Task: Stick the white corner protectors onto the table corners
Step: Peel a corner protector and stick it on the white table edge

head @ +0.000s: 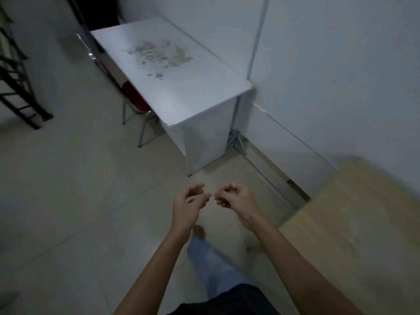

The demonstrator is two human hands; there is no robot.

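Observation:
A white table (177,87) stands against the wall ahead, its top stained in the middle. Its near left corner (169,124) looks slightly rounded and glossy; I cannot tell whether a protector sits there. Over the floor in front of me, my left hand (187,205) and my right hand (236,197) are held close together, fingers curled. Between their fingertips they pinch a tiny pale thing (212,196), too small and blurred to identify.
A light wooden table (354,223) fills the lower right. A red-seated metal chair (134,101) is tucked under the white table's left side. A black metal rack (16,83) stands at far left. Metal frame bars (256,164) lie along the wall. Tiled floor around me.

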